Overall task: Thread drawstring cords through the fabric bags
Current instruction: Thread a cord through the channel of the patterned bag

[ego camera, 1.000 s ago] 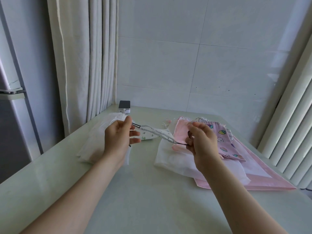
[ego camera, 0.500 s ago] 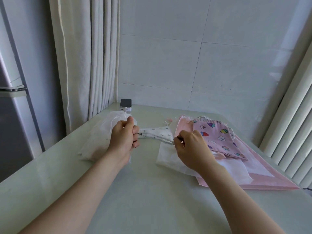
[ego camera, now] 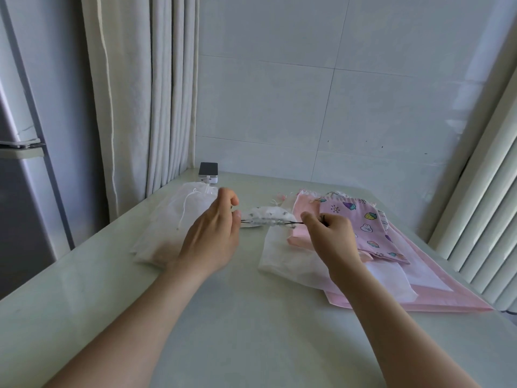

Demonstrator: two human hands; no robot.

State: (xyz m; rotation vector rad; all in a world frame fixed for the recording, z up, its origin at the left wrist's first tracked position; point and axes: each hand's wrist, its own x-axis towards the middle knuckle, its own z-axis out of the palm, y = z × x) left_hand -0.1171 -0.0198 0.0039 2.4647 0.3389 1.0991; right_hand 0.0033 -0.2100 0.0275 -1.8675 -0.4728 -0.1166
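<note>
Above the tabletop [ego camera: 251, 317] the bag [ego camera: 265, 217] has bunched; your left hand [ego camera: 212, 236] pinches it, your right hand [ego camera: 333, 236] the threader [ego camera: 297, 223], likely nearly through.

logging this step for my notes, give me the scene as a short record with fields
left hand: pinches one end of the small white printed bag
right hand: pinches the thin dark threader sticking out of the bag's other end
bag state: bunched up between the hands
right of it: pink printed bag on a fabric pile
left of it: white pouch
</note>
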